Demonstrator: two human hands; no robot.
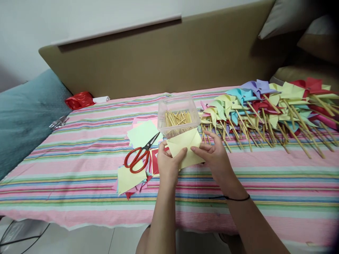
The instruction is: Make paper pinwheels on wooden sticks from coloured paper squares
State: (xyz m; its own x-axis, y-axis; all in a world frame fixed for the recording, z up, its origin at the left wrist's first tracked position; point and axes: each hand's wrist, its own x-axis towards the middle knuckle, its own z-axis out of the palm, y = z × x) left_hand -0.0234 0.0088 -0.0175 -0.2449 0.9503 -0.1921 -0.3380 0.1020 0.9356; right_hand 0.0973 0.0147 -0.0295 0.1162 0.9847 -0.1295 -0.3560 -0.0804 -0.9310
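Between my two hands is a pale yellow sheet of paper (189, 143) with creases across it. My left hand (169, 160) grips its left side, thumb pressed on the front. On the right side my right hand (213, 151) pinches it between thumb and fingers. Just beyond the paper stands a clear plastic box (178, 102) holding many short thin sticks (178, 119). Red-handled scissors (140, 155) lie to the left, resting on stacks of coloured paper, their blades towards the box. A pale green sheet (144, 133) tops the far stack, a yellow sheet (131, 177) the near one.
Many paper pinwheels (267, 106) on sticks are heaped at the right. A striped cloth (79, 158) covers the surface. A brown backrest (159, 60) rises behind. A red plastic bag (79, 101) and a teal cushion (31, 109) sit at the far left.
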